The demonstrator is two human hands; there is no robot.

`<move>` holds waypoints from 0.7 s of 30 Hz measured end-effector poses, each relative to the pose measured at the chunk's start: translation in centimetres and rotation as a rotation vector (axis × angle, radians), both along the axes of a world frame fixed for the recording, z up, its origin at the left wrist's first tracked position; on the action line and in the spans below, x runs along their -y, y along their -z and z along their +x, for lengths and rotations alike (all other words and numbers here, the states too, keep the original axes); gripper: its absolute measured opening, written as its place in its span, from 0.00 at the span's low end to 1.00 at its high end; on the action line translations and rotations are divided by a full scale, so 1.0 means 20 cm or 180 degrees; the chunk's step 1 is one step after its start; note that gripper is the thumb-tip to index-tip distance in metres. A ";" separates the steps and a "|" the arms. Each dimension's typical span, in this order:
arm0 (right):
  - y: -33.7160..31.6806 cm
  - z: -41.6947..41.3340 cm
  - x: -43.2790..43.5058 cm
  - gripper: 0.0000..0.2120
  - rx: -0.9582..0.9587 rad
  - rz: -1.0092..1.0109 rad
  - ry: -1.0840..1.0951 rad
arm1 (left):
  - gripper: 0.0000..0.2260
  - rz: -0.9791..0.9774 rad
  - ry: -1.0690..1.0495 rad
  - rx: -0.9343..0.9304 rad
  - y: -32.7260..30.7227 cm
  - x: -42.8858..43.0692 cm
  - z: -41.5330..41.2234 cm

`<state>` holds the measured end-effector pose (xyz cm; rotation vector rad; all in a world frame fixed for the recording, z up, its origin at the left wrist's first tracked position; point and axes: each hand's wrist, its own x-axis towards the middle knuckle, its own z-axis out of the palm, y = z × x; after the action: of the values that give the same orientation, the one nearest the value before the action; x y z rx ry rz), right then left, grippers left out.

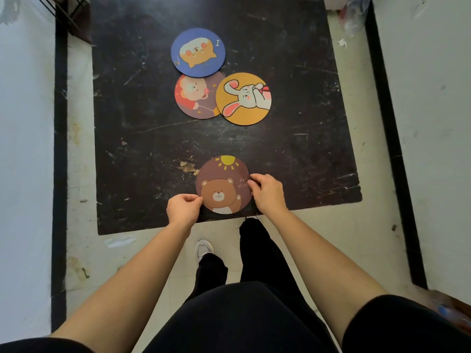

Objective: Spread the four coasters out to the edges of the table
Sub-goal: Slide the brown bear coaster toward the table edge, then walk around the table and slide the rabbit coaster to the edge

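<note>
Four round coasters lie on a scratched black table (142,154). A brown bear coaster (223,186) sits near the table's near edge. My left hand (184,208) pinches its lower left rim and my right hand (267,193) pinches its right rim. In the middle, a blue dog coaster (198,52) overlaps the top of a purple lion coaster (195,96). A yellow rabbit coaster (243,98) overlaps the lion coaster's right side.
The table stands on a pale, stained floor with black borders (60,149) along both sides. My legs and a white shoe (203,248) are below the near edge. Dark metal bars (71,14) stand at the far left corner.
</note>
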<state>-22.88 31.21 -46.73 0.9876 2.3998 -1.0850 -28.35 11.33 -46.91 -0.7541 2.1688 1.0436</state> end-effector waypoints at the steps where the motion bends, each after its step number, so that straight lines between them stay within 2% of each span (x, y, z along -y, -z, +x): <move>1: 0.00 0.00 0.00 0.16 0.0022 0.0044 -0.0033 | 0.07 -0.0016 0.0015 0.0008 0.00 0.00 0.00; 4: -0.01 -0.01 0.02 0.15 0.0027 0.0253 -0.0095 | 0.08 -0.0103 0.0152 0.0020 0.01 0.00 -0.01; 6: -0.04 -0.01 0.02 0.23 0.0045 0.0424 -0.0041 | 0.02 -0.0270 0.0451 0.0060 -0.02 0.00 -0.02; 9: -0.13 -0.05 -0.02 0.35 -0.0012 0.0744 -0.0054 | 0.13 -0.0732 0.1316 -0.0207 -0.13 0.00 -0.10; 12: -0.30 -0.13 -0.11 0.34 -0.0431 0.1031 -0.0210 | 0.21 -0.1101 0.2065 -0.1291 -0.31 0.00 -0.24; 15: -0.56 -0.21 -0.22 0.32 -0.1011 0.1693 -0.0420 | 0.26 -0.1322 0.2529 -0.2675 -0.61 -0.02 -0.41; 18: -0.86 -0.24 -0.28 0.32 -0.1651 0.2525 -0.0477 | 0.29 -0.1391 0.2573 -0.3822 -0.92 -0.06 -0.53; 21: -1.11 -0.21 -0.32 0.32 -0.2269 0.3164 -0.0345 | 0.30 -0.1361 0.2384 -0.4456 -1.16 -0.11 -0.56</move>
<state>-27.13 37.70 -24.55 0.7383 3.6546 -0.1012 -39.47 13.47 -23.74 0.9867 3.3891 0.6950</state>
